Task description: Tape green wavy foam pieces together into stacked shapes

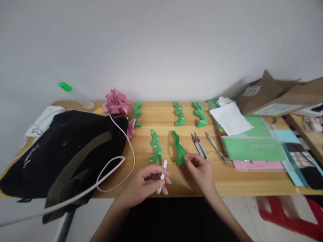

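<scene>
Near the table's front edge, my left hand (148, 185) pinches a narrow white strip (162, 177) between thumb and fingers. My right hand (200, 169) grips the lower right edge of a wavy green paper cutout (178, 149), which stands partly raised off the wood. Left of it lies another green wavy cutout (155, 147) with small white strips on it. Behind, a similar cutout with white marks (178, 114) and a stack of plain green ones (200, 115) rest on the table. Blue-handled thread snips (200, 146) lie just beyond my right hand.
A black bag (65, 154) with a white cable (111, 168) covers the left side. Behind it are a pink paper flower (116, 102) and more green pieces (136, 112). A pen-like cutter (216, 148), green paper packs (252, 148) and a cardboard box (267, 95) occupy the right.
</scene>
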A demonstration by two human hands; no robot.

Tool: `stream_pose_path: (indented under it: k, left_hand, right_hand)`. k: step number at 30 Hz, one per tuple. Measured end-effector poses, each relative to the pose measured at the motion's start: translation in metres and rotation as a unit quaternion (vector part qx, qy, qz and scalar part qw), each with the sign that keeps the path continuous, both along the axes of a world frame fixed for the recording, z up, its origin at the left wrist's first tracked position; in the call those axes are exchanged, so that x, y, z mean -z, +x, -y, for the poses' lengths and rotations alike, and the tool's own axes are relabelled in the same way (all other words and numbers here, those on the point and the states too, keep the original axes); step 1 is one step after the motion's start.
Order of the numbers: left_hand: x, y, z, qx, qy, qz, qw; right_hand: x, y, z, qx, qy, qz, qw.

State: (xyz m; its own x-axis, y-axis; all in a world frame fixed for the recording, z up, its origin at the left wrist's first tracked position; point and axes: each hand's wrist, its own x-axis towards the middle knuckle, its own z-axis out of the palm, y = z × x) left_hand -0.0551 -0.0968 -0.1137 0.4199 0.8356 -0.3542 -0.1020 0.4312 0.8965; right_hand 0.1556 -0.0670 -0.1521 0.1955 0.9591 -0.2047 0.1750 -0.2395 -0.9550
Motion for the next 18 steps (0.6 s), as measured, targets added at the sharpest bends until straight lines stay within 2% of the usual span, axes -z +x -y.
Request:
stream_pose_path:
  k: [2, 5, 8, 11, 14, 15, 17, 18]
  left_hand:
    - [-0.003, 0.001, -0.002, 0.006, 0.055, -0.026, 0.998]
    - [-0.006, 0.002, -0.006, -0.032, 0.198, -0.057, 0.978]
    - [-0.007, 0.001, -0.01, -0.089, 0.329, -0.138, 0.93]
    - [-0.003, -0.002, -0.022, -0.099, 0.415, -0.287, 0.858]
    - [-0.001, -0.002, -0.052, -0.028, 0.467, -0.45, 0.76]
    - [-0.001, 0.0, -0.066, 0.004, 0.458, -0.507, 0.73]
    - [-0.002, 0.007, -0.097, 0.092, 0.415, -0.591, 0.686]
    - [-0.002, 0.011, -0.112, 0.103, 0.408, -0.602, 0.679]
  right_hand:
    - [0.001, 0.0, -0.003, -0.011, -0.002, -0.028, 1.0]
    - [0.003, -0.001, -0.008, -0.007, -0.029, -0.08, 0.996]
    - [0.006, -0.002, -0.01, -0.012, -0.081, -0.102, 0.991]
    - [0.011, -0.001, -0.006, -0.054, -0.123, -0.076, 0.988]
    - [0.011, 0.005, -0.005, -0.134, -0.111, 0.022, 0.985]
    - [0.009, 0.008, -0.007, -0.158, -0.091, 0.075, 0.98]
    - [0.002, 0.013, -0.016, -0.186, -0.04, 0.182, 0.965]
    - [-0.003, 0.015, -0.024, -0.186, -0.019, 0.223, 0.957]
